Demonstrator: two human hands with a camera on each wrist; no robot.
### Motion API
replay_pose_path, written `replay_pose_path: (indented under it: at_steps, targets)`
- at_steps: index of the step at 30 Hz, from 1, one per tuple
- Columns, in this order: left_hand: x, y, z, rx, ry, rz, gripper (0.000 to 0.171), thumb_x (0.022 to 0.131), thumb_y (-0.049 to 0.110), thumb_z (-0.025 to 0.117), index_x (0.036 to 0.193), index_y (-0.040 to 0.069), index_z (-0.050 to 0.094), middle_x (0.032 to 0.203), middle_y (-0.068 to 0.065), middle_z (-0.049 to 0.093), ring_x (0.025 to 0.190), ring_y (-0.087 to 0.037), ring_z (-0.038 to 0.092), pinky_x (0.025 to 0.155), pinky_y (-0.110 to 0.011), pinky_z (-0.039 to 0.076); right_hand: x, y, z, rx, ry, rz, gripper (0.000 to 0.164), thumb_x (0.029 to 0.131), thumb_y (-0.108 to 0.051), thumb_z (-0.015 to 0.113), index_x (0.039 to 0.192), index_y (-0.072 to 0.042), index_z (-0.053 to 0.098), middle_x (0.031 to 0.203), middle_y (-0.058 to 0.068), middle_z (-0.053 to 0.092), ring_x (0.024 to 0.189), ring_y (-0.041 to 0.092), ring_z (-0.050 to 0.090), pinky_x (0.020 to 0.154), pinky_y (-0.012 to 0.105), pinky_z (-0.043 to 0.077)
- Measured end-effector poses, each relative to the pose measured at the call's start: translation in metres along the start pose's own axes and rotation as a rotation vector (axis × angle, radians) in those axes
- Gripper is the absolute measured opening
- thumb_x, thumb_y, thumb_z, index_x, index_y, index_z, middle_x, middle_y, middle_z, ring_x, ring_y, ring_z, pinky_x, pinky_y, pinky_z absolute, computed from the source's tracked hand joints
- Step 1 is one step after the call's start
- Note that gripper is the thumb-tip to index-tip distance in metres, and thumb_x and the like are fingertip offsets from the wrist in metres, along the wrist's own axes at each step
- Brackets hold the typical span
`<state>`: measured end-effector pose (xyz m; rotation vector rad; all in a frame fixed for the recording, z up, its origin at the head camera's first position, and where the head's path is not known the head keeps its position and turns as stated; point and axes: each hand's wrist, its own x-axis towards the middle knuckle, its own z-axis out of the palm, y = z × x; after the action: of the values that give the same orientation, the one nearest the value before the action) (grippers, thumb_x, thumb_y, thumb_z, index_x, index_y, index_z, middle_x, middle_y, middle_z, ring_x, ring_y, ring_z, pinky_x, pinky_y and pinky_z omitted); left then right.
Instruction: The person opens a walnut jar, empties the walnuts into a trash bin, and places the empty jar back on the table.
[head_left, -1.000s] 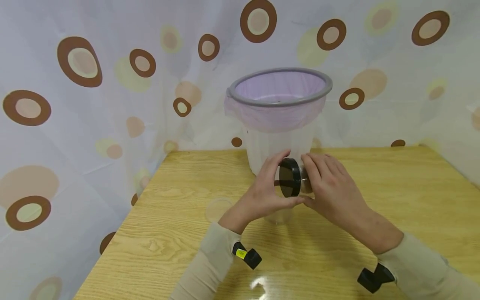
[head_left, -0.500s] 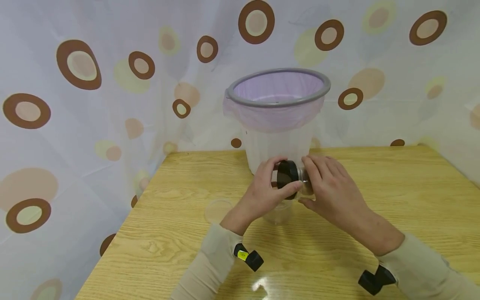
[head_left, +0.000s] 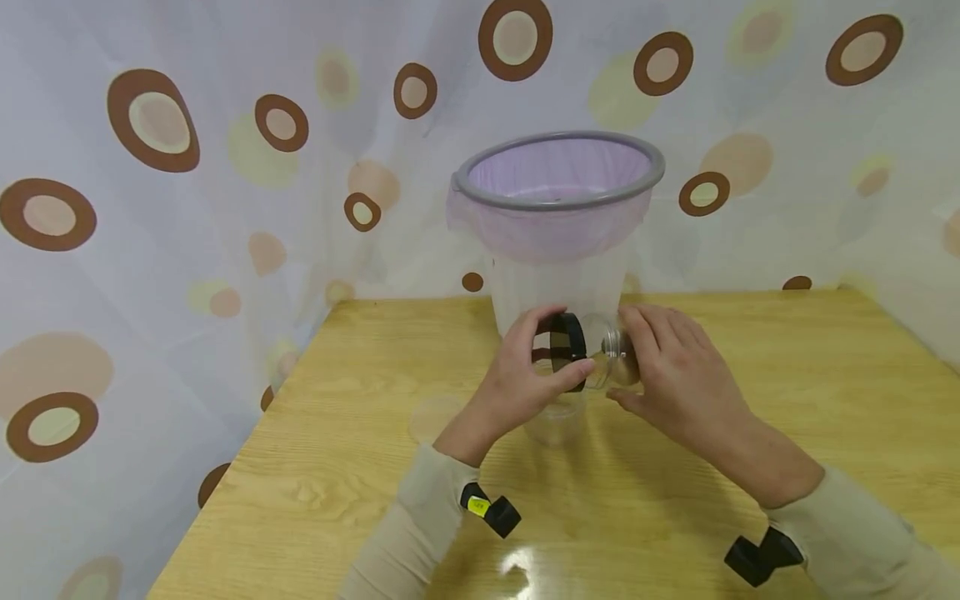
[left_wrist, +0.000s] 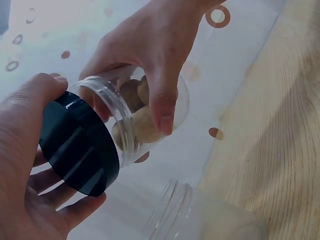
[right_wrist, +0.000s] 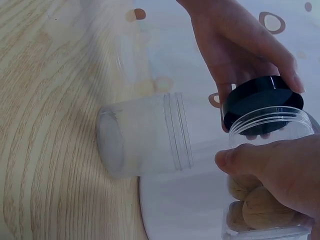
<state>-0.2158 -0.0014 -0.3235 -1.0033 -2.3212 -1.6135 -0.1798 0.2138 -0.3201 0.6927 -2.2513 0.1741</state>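
My left hand (head_left: 517,383) pinches a black screw lid (head_left: 567,350) by its edge, thumb on one side and fingers on the other. My right hand (head_left: 678,367) grips a clear jar (head_left: 621,358), tipped on its side with the mouth toward the lid. In the right wrist view, several round brown balls, walnut-like, (right_wrist: 267,207) show through the jar wall. The left wrist view has the lid (left_wrist: 80,145) apart from the threaded neck (left_wrist: 117,112). Below both hands, a second clear jar (right_wrist: 145,135) stands lidless on the table.
Behind the hands stands a white bin (head_left: 555,279) with a grey rim and a lilac liner (head_left: 555,233). A thin clear disc (head_left: 433,419) lies on the wooden table (head_left: 337,467), left of the second jar. A patterned sheet (head_left: 225,208) hangs behind the table.
The lid has come away from the jar mouth. My left hand has shifted slightly left with the lid, and my right hand slightly right with the jar, opening a gap.
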Motion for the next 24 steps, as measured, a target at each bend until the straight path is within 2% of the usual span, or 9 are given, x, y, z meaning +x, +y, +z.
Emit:
replay_pose_path:
  at_steps: [4,8,18,24]
  targets:
    - [0.000,-0.001,-0.009,0.038,0.007,-0.002,0.069,0.088,0.024,0.074,0.147,0.009,0.040,0.136,-0.006,0.049,0.125,-0.019,0.050,0.097,-0.036,0.053,0.000,0.003,-0.002,0.007,-0.008,0.008,0.106,0.046,-0.021,0.101,0.132,0.007,0.045,0.120,0.025,0.057,0.113,0.043,0.054,0.101,0.054,0.044]
    - [-0.005,-0.005,-0.022,0.127,0.023,-0.022,0.070,0.088,0.025,0.074,0.148,0.011,0.041,0.137,-0.004,0.049,0.124,-0.018,0.049,0.097,-0.037,0.052,0.000,0.004,-0.002,0.001,-0.012,0.014,0.103,0.045,-0.022,0.101,0.128,0.007,0.047,0.118,0.025,0.057,0.112,0.042,0.054,0.098,0.054,0.045]
    - [-0.023,-0.025,-0.060,0.278,0.080,-0.047,0.071,0.088,0.029,0.073,0.150,0.015,0.041,0.146,-0.006,0.045,0.128,-0.023,0.049,0.103,-0.044,0.048,0.000,0.008,-0.001,0.005,-0.024,0.017,0.099,0.047,-0.021,0.100,0.126,0.007,0.047,0.118,0.025,0.057,0.112,0.042,0.054,0.099,0.054,0.045]
    - [-0.033,-0.037,-0.074,0.382,0.074,-0.145,0.071,0.088,0.033,0.073,0.151,0.027,0.039,0.146,-0.007,0.040,0.133,-0.029,0.045,0.109,-0.053,0.041,-0.001,0.008,0.001,0.008,-0.029,0.020,0.099,0.047,-0.021,0.100,0.126,0.007,0.047,0.117,0.025,0.057,0.111,0.042,0.054,0.100,0.054,0.044]
